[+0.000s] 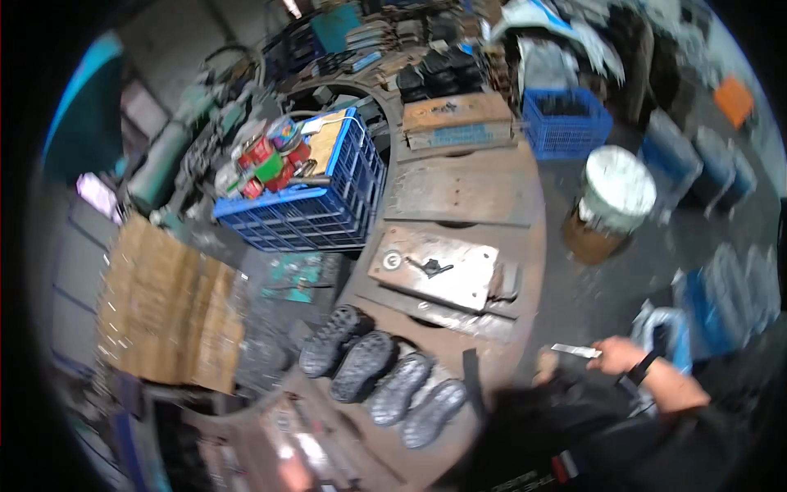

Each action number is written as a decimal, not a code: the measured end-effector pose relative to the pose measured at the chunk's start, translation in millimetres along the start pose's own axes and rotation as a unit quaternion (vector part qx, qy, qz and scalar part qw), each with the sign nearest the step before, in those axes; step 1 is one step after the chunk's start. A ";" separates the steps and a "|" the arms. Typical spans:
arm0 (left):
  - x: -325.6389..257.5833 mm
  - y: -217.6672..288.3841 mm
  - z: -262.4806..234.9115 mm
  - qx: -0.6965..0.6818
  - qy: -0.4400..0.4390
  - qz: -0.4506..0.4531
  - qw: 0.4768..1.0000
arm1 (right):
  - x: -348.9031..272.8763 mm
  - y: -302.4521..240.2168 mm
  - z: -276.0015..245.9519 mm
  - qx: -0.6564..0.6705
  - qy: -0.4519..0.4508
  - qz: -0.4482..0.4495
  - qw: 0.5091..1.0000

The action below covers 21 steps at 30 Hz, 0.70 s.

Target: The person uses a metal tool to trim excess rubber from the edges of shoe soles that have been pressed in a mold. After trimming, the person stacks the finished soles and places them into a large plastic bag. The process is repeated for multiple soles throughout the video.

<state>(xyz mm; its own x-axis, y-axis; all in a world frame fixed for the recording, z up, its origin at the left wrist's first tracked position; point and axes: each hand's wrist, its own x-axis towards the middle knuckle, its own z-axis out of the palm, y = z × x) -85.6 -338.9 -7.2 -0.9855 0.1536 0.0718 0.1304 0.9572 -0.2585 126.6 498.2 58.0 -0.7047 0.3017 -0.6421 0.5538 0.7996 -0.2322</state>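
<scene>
My right hand is at the lower right, with a dark watch strap on its wrist. It grips a thin flat metal blade that points left. Just left of the blade, a small part of my left hand shows above dark black material that hides the rest of it. Several black shoe soles lie tread-up in a row on the rusty curved workbench, to the left of both hands. A flat metal mould plate lies farther along the bench.
A blue crate holding cans stands left of the bench, with brown cardboard nearer. More metal plates lie farther back. A white-topped drum and a blue basket stand on the floor to the right.
</scene>
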 end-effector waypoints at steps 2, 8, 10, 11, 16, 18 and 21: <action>7.9 39.4 -24.1 -0.099 -0.110 -0.125 0.981 | -1.4 -0.5 -8.4 0.031 -0.021 0.004 0.999; 26.6 127.5 -109.3 -0.414 0.042 -0.296 0.860 | 19.6 -15.8 -31.5 0.062 -0.007 -0.040 0.997; 21.6 122.0 -117.4 -0.441 0.053 -0.329 0.833 | 41.8 -15.9 -30.5 0.056 0.001 -0.085 0.995; 26.9 125.4 -123.7 -0.466 0.069 -0.336 0.816 | 42.8 -12.1 -37.4 0.050 0.003 -0.075 0.996; 24.7 150.3 -142.7 -0.571 0.147 -0.412 0.695 | 47.0 -6.0 -93.9 0.027 -0.016 -0.028 0.999; 14.1 120.2 -80.9 -0.697 0.303 -0.441 0.478 | 65.9 14.5 -100.6 0.015 0.022 -0.024 0.999; 62.8 187.6 -197.1 -0.689 0.454 -0.391 0.408 | 88.5 13.8 -139.4 0.036 -0.001 -0.043 0.998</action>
<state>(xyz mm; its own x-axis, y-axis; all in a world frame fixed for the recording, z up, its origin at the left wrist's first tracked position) -101.6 -101.3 138.7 -0.4183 -0.9026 0.1019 0.3682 -0.0660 0.9274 10.1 608.3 99.8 -0.7506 0.2321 -0.6187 0.5213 0.7833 -0.3386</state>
